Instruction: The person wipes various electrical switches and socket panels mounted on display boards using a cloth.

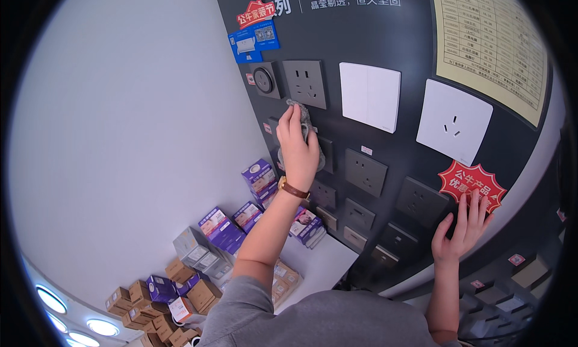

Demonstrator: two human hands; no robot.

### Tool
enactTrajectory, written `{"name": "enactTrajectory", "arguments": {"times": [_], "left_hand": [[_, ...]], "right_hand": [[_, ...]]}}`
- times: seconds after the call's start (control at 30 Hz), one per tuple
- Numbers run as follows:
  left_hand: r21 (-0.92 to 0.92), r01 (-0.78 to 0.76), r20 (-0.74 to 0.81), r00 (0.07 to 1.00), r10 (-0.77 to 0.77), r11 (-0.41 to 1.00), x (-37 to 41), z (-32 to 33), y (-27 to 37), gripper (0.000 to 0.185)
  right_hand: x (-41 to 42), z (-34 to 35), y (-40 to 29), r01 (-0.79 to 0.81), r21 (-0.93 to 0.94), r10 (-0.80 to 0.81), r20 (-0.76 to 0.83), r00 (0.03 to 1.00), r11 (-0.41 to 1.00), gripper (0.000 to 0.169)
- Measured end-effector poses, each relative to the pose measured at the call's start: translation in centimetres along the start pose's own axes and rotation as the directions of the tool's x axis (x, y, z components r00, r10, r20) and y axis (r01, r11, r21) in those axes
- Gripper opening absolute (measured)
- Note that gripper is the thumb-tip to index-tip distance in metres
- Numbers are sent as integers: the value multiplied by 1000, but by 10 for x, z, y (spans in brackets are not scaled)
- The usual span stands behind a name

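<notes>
My left hand [297, 143], with a brown-strapped wristwatch [293, 189] at its wrist, presses a grey cloth [307, 116] against the dark display panel [316, 39]. Just above the cloth is a grey wall socket [305, 82], and a round-faced socket [264, 79] sits left of that. A white switch plate [369, 96] and a white three-slot socket [454, 121] are mounted further right. My right hand [460, 232] rests, fingers spread, over the lower part of a red starburst sign [472, 182] at the panel's right side. The cloth partly hides the plates behind it.
Below the panel, purple boxes [221, 227] and stacked flat packs stand on a white surface [332, 256]. Brown cardboard boxes [203, 295] are piled at lower left. Several dark plates, among them one socket [365, 171], project from the panel. A yellow printed sheet [494, 53] hangs upper right.
</notes>
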State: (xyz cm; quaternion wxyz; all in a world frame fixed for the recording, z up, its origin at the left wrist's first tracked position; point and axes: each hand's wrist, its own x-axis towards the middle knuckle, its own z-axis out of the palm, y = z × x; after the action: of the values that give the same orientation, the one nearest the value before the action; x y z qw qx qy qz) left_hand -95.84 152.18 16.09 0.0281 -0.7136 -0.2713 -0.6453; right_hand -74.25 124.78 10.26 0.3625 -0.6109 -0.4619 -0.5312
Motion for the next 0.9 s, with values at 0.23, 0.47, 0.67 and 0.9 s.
{"name": "enactTrajectory", "arguments": {"times": [0.23,0.47,0.67,0.9], "left_hand": [[-126,-96,75,992,106,987,-22,2,77,50],[-184,-280,152,939,308,942,-41,7,120,63],[-298,-379,141,890,433,876,-42,13,158,72],[-446,-512,129,775,619,734,-45,20,190,56]], "right_hand": [[-1,-2,0,-20,5,20,-3,1000,1000,45],[4,-2,-4,-47,37,47,-14,999,998,46],[4,-3,-4,-56,62,57,-7,998,997,46],[3,0,-3,-49,90,53,-41,998,995,48]]}}
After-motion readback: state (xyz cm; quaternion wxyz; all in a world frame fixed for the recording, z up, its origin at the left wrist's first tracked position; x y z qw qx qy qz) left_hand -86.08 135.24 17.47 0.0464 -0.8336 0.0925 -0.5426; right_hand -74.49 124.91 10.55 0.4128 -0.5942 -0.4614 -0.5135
